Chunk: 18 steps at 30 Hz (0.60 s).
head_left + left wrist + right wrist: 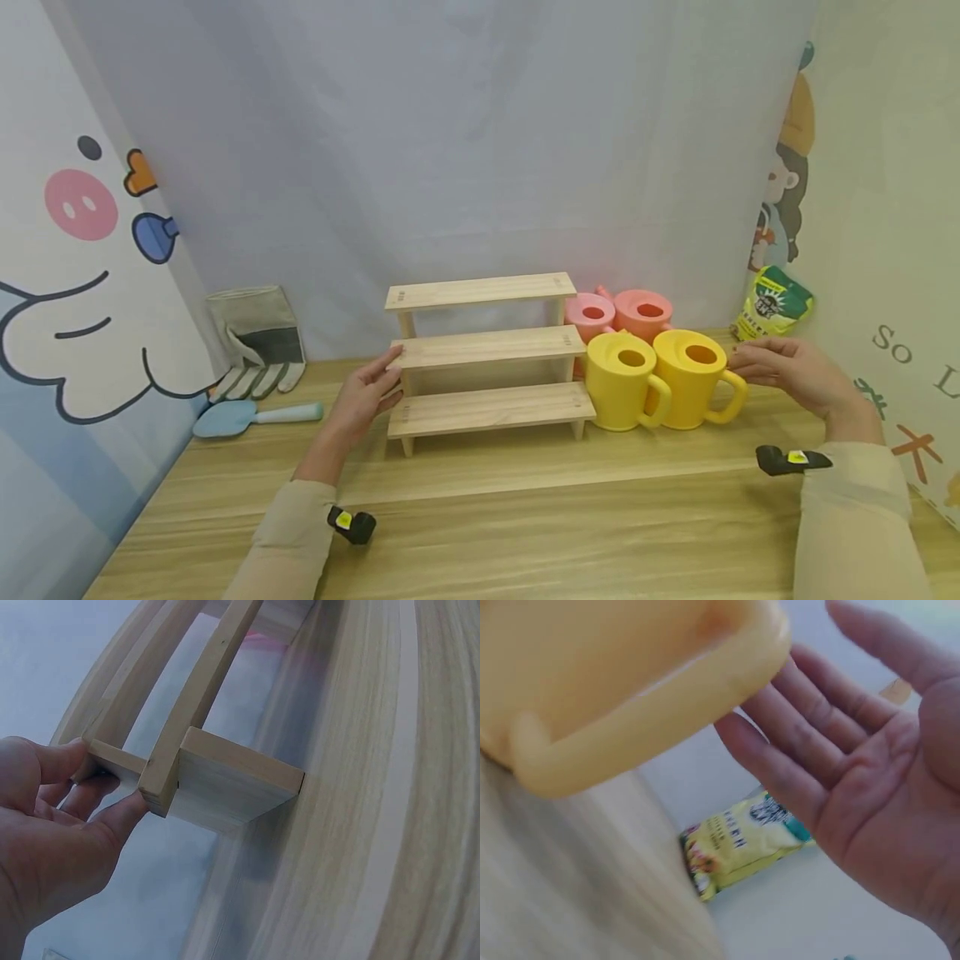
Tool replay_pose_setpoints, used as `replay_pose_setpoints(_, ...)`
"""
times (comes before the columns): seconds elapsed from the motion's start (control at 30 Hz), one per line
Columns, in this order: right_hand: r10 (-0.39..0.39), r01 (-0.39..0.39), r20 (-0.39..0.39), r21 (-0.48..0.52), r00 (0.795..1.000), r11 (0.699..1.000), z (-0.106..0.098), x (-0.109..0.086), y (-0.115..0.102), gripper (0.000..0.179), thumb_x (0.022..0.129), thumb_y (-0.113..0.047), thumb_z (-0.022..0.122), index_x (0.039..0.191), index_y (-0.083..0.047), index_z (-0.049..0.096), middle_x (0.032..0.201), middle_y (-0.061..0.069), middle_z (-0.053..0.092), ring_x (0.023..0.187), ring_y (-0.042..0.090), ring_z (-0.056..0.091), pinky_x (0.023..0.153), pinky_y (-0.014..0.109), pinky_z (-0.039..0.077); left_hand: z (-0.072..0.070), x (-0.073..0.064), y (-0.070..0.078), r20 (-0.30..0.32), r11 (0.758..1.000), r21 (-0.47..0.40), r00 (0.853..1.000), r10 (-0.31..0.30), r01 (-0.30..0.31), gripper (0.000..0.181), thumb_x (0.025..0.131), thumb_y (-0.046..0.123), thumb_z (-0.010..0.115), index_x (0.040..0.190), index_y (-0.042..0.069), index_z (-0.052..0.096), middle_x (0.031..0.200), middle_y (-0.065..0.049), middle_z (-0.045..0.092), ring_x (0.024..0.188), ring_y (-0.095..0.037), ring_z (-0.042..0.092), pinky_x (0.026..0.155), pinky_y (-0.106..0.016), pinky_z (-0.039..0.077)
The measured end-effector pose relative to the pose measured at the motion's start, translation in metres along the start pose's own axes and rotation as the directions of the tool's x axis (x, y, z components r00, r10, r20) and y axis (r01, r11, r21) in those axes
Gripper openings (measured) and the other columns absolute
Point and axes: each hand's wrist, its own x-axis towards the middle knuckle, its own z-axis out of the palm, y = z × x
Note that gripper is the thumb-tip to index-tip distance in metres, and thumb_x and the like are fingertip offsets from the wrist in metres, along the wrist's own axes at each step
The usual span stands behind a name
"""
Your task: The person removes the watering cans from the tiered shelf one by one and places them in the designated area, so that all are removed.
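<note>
A three-tier wooden plant stand [487, 346] stands on the table, its steps rising toward the back. At its left end my left hand [363, 392] grips the stand by the middle tier; in the left wrist view, thumb and fingers hold the wooden end piece [120, 759]. Two yellow watering cans [618, 392] stand against the stand's right end, handles turned to the right. Behind them are two pink watering cans [641, 308], partly hidden. Beside the right-hand yellow can, my right hand [787, 375] has extended fingers, with fingertips close to the can's yellow handle [652, 720].
A green and yellow bag [772, 304] leans at the back right corner. On the left, a pair of work gloves [258, 333] rests against the back curtain, with a light blue hand trowel [251, 418] lying in front. Printed cloths border both sides of the wood-grain table [570, 533].
</note>
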Motion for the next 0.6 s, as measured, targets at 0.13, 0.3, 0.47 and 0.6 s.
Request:
replay_pose_setpoints(0.13,0.025,-0.038,-0.076,-0.168,0.997,0.985,0.003,0.000,-0.023,0.042,0.105,-0.029,0.056,0.127,0.006,0.056,0.104,-0.005,0.073,0.092,0.011,0.071,0.080,0.014,0.054,0.000,0.000,0.001,0.003,1.000,0.005,1.000,-0.002,0.002,0.051,0.110,0.014,0.042,0.158,0.012,0.030,0.165,-0.014,0.014,0.146,-0.036,0.026,0.114,-0.043,0.037)
replay_pose_setpoints(0.3,0.008,-0.075,-0.170,-0.393,0.985,0.916,0.017,0.005,-0.057,0.056,0.100,-0.042,0.061,0.128,0.006,0.059,0.109,0.013,0.072,0.095,0.017,0.068,0.074,0.016,0.052,-0.003,-0.003,0.005,-0.013,1.000,0.021,1.000,-0.006,0.007,0.050,0.110,0.015,0.042,0.158,0.011,0.031,0.165,-0.015,0.013,0.146,-0.037,0.027,0.115,-0.044,0.035)
replay_pose_setpoints(0.47,-0.104,-0.036,-0.239,-0.518,0.966,0.855,0.036,0.011,-0.079,0.052,0.101,-0.040,0.059,0.125,0.006,0.062,0.119,0.028,0.065,0.108,0.041,0.061,0.080,0.037,0.057,-0.004,-0.004,0.006,-0.021,0.998,0.057,1.000,0.005,-0.004,0.050,0.109,0.016,0.045,0.157,0.009,0.033,0.164,-0.016,0.018,0.144,-0.038,0.030,0.115,-0.047,0.035)
replay_pose_setpoints(0.6,-0.179,0.024,-0.248,-0.523,0.952,0.852,0.054,0.017,-0.089,0.048,0.103,-0.036,0.057,0.124,0.007,0.062,0.120,0.029,0.064,0.110,0.045,0.059,0.091,0.059,0.052,-0.005,-0.005,0.007,-0.037,0.985,0.172,0.999,0.035,-0.028,0.051,0.108,0.020,0.049,0.156,0.008,0.036,0.161,-0.016,0.027,0.141,-0.036,0.035,0.114,-0.050,0.036)
